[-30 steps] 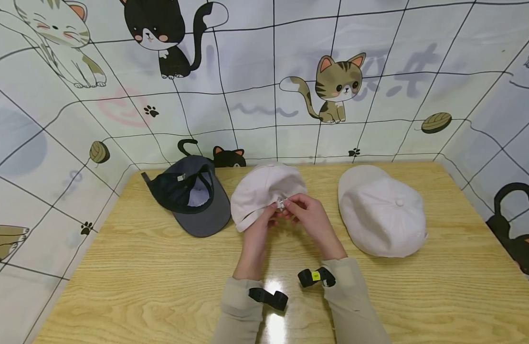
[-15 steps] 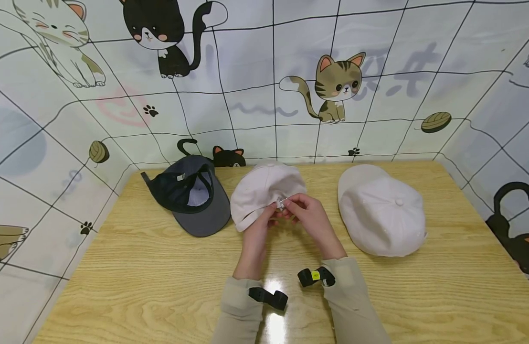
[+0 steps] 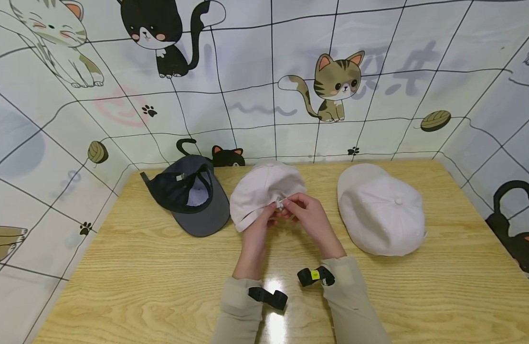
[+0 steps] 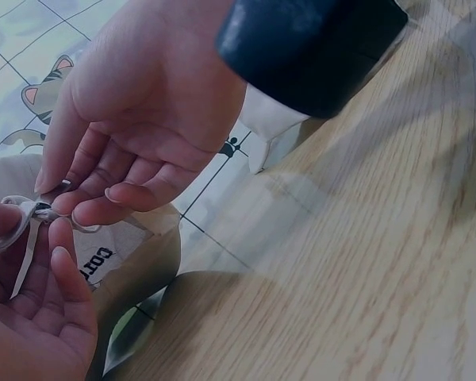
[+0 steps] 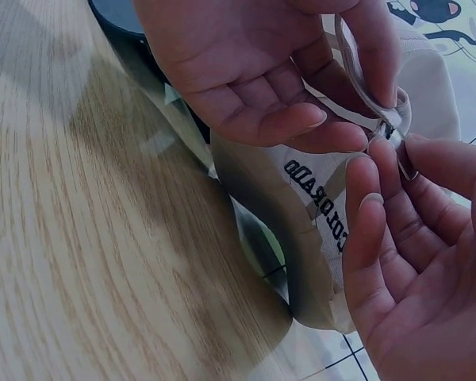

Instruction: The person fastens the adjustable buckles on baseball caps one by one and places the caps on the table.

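A pale pinkish-white baseball cap [image 3: 264, 188] stands at the table's back middle, its rear toward me. My left hand [image 3: 257, 231] holds the cap's back strap [image 5: 351, 63] between thumb and fingers. Opposite it, my right hand [image 3: 312, 215] pinches the small metal buckle [image 5: 404, 157] on that strap. Fingertips of both hands meet closely around the buckle [image 4: 41, 208]. Dark lettering [image 5: 321, 202] shows on the cap's inner side in the right wrist view. The fingers partly cover where strap and buckle join.
A dark navy cap [image 3: 202, 224] lies to the left, its inside facing up and toward me. On the right sits another white cap [image 3: 386, 215]. All stand on a wooden table [image 3: 161, 286], with a cat-printed backdrop [image 3: 256, 62] behind its back edge.
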`<state>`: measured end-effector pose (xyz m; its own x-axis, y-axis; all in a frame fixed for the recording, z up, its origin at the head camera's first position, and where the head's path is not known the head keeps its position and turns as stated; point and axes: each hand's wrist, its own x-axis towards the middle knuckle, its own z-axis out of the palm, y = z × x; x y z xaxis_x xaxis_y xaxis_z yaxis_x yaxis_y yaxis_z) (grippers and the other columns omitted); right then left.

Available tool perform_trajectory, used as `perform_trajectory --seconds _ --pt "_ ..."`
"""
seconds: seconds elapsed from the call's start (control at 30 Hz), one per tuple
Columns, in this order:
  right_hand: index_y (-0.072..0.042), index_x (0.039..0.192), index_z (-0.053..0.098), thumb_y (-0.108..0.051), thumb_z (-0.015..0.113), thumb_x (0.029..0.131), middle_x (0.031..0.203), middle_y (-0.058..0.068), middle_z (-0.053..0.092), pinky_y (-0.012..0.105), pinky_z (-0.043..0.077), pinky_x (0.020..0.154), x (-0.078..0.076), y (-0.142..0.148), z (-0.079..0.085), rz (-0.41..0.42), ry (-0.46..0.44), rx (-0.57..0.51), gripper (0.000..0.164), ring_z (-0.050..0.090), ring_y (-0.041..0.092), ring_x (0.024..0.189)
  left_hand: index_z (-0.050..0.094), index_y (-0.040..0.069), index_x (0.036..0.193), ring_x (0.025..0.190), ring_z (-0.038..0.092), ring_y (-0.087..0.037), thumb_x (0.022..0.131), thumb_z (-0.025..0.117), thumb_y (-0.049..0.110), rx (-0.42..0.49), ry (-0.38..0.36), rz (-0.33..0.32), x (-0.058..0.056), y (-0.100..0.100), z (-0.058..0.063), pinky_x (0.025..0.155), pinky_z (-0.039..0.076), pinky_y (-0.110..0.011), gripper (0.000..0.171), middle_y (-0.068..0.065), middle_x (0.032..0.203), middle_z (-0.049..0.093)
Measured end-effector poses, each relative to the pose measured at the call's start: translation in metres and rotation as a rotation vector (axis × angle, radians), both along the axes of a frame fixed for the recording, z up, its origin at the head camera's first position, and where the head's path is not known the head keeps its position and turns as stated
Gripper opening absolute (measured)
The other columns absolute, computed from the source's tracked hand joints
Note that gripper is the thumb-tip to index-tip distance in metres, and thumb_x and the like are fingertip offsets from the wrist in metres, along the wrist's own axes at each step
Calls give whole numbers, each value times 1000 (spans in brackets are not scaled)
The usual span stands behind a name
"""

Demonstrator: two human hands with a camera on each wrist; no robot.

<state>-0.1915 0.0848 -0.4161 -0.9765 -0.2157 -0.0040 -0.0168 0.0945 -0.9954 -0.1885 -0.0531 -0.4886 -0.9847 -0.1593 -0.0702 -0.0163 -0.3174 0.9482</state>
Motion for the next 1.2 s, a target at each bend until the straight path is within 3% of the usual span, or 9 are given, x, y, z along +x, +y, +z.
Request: perform_trajectory --seconds 0.43,0.67,0.8,0.97,1.2 --pt "-2 91 59 -28 57 88 80 12 64 53 45 69 0 -1 0 0 -8 -12 26 60 24 73 63 7 95 81 58 -26 76 67 44 -6 -8 13 -1 -1 -2 71 46 -35 42 -13 88 62" --pt "3 93 59 -18 56 89 83 21 62 52 45 68 8 -1 20 0 -3 -15 22 58 37 77 60 7 99 81 59 -27 77 68 40 4 33 24 -2 1 -2 66 47 -33 41 -13 88 62" --pt "3 93 59 -16 56 89 82 21 61 42 48 63 11 -1 26 -26 17 11 20 58 35 75 59 7 101 80 60 -28 77 68 37 23 61 33 -4 0 -3 63 47 -33 39 -12 90 63" --pt "0 93 61 -22 58 88 79 16 62 43 48 64 5 0 18 -47 27 4 23 58 26 72 58 7 101 77 61 -30 78 68 35 41 90 49 -6 -1 -5 60 47 -33 38 -13 89 63" --pt "-4 89 61 -29 61 85 74 12 61 40 48 59 2 1 12 -100 85 -24 25 57 28 69 60 4 101 79 60 -32 81 65 33 69 153 16 -9 0 -8 61 47 -35 36 -16 91 62"
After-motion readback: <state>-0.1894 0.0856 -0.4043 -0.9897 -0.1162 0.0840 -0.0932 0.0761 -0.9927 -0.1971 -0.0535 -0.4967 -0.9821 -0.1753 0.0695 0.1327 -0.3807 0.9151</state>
